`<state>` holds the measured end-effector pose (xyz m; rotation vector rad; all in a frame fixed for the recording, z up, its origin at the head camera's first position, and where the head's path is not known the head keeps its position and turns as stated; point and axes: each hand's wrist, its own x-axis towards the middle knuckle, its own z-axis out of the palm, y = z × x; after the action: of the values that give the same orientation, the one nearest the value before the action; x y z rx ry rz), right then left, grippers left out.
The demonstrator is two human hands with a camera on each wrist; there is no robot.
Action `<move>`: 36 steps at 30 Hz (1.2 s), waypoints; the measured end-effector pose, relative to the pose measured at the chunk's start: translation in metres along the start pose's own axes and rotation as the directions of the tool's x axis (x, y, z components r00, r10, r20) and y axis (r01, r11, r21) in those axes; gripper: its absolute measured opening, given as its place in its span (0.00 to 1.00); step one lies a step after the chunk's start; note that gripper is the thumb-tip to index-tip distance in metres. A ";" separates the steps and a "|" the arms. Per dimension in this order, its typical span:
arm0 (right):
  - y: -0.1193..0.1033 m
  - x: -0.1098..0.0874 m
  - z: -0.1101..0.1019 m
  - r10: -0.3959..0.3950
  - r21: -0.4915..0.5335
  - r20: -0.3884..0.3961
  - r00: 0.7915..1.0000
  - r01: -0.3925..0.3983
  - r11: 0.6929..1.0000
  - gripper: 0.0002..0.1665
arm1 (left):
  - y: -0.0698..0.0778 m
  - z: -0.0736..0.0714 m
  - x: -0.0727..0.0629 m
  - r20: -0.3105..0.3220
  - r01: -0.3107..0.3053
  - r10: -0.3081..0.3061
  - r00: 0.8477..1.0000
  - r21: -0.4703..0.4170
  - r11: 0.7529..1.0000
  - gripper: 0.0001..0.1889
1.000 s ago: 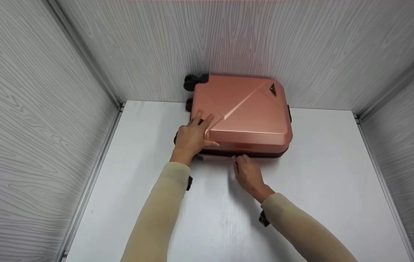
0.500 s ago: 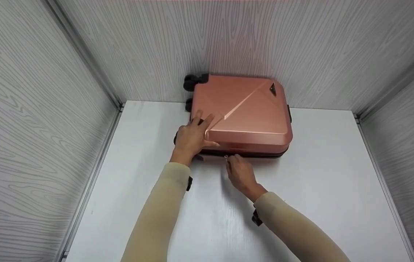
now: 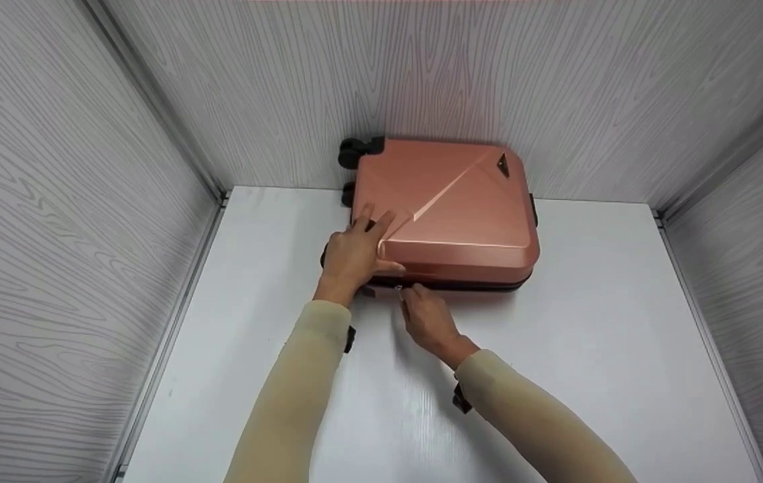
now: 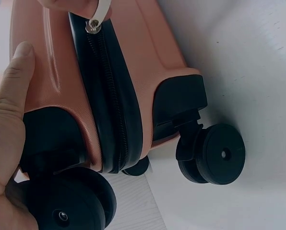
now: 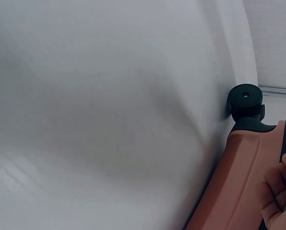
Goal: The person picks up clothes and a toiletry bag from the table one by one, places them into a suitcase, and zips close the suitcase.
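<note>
A rose-pink hard-shell suitcase (image 3: 455, 201) lies flat on the white surface, its wheels toward the left. My left hand (image 3: 353, 255) rests with spread fingers on its near left corner, the thumb along the near side. At the zipper (image 4: 112, 96) on that near side, my right hand (image 3: 427, 318) pinches a silvery zipper pull (image 4: 93, 26), just right of the left thumb. In the left wrist view the zipper teeth between pull and wheels appear closed together. The right wrist view catches only part of the curled right fingers (image 5: 277, 191) at its edge.
Black wheels (image 4: 223, 154) jut from the suitcase's left end. Its far side stands close to the grey wood-grain back wall (image 3: 448, 74). Side walls rise at left (image 3: 73, 221) and right. White surface (image 3: 596, 302) extends around the suitcase's front and right.
My right hand has slid left along the near side, carrying the zipper pull toward the left hand. The left hand and the suitcase have stayed in place.
</note>
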<state>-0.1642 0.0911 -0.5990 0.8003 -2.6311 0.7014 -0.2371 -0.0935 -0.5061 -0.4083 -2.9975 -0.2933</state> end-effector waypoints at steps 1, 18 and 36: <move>-0.001 0.000 0.000 0.002 0.003 0.008 1.000 -0.002 1.000 0.02 | 0.000 0.000 0.000 -0.002 -0.001 0.001 1.000 0.002 1.000 0.60; -0.009 0.011 0.002 -0.022 0.007 0.086 0.996 0.021 1.000 0.01 | 0.000 0.001 0.000 -0.018 0.002 -0.002 1.000 0.013 1.000 0.60; 0.000 0.006 -0.006 0.088 0.080 0.094 0.992 -0.096 0.992 0.10 | -0.001 0.003 -0.002 0.027 0.028 -0.028 0.999 -0.023 0.999 0.58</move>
<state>-0.1678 0.0918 -0.5917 0.7541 -2.7505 0.8246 -0.2356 -0.0947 -0.5090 -0.3758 -3.0309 -0.3284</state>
